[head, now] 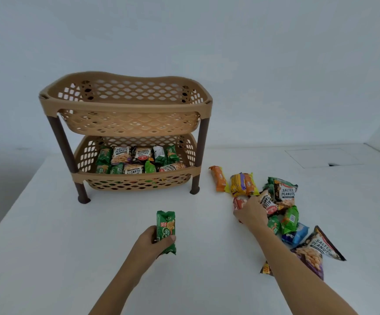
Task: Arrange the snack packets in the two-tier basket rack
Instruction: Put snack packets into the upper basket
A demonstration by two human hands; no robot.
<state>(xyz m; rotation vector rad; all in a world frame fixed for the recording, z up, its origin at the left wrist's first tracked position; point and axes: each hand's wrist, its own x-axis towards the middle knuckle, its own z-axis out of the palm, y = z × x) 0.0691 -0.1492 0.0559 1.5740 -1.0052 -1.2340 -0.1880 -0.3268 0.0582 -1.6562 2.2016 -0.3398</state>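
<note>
A tan two-tier basket rack [125, 105] with brown legs stands on the white table. Its lower basket [136, 175] holds several snack packets, mostly green ones and salted peanuts; no packet shows in the upper basket. My left hand [152, 242] grips a green biscuit packet [166, 230] upright in front of the rack. My right hand [251, 211] reaches into a loose pile of packets [284, 201] at the right, its fingers curled on a red packet [239, 203].
An orange packet [218, 178] and a yellow-orange packet [243, 184] lie just right of the rack. Salted peanut bags [318, 248] and a blue packet [298, 234] lie beside my right forearm. A square panel [320, 156] is set in the table's far right.
</note>
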